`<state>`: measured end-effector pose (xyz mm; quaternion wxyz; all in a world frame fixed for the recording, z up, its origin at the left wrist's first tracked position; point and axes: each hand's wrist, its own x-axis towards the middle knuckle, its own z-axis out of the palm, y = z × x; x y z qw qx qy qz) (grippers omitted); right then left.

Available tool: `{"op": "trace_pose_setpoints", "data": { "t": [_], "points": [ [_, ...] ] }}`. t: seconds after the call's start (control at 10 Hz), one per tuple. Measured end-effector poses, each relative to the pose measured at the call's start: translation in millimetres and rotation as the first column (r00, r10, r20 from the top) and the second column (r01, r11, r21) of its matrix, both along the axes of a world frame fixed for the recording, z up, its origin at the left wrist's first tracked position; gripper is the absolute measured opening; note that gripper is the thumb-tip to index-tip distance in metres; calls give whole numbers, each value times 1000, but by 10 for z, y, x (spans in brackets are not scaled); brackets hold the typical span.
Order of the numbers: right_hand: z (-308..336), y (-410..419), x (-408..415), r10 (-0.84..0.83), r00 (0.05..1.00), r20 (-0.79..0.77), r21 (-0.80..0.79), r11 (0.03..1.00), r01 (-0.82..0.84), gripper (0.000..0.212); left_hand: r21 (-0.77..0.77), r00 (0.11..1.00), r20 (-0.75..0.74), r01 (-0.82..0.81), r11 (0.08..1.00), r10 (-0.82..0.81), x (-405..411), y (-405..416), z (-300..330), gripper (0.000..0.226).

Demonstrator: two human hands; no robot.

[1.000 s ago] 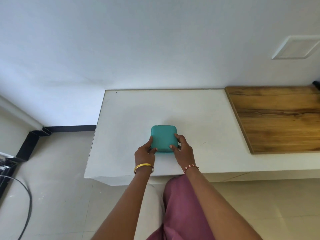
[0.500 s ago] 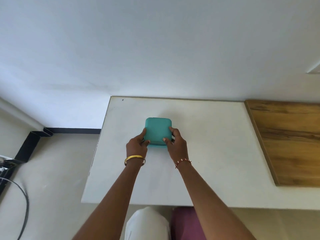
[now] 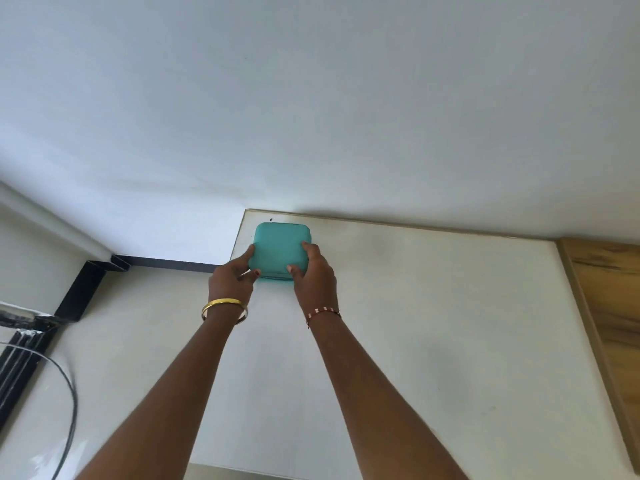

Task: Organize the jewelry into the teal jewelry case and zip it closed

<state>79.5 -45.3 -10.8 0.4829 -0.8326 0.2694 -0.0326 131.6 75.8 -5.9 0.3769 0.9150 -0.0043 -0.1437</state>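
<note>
The teal jewelry case lies closed on the white table, near its far left corner and close to the wall. My left hand grips its left side, the thumb at the near edge and a finger along the side. My right hand holds the right side, with fingers curled over the top and the thumb at the near edge. No loose jewelry shows on the table. I wear a gold bangle on my left wrist and a red-and-white thread band on my right.
A wooden board covers the table's right end. The white wall rises just behind the case. Left of the table lie the pale floor, a black frame and a dark cable.
Both hands have slid the closed case away from me, from the table's near edge to its far left corner by the wall. My view has shifted forward over the table.
</note>
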Motion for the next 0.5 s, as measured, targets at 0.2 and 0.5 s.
{"op": "trace_pose_setpoints", "data": {
  "t": [0.2,0.5],
  "points": [
    [-2,35,43,21,1000,-15,-12,1000,-21,46,-33,1000,-12,-26,999,25,48,30,-24,48],
    [118,-35,-81,190,972,-140,-130,969,-208,58,180,992,45,108,978,-117,-63,8,133,58]
  ]
}}
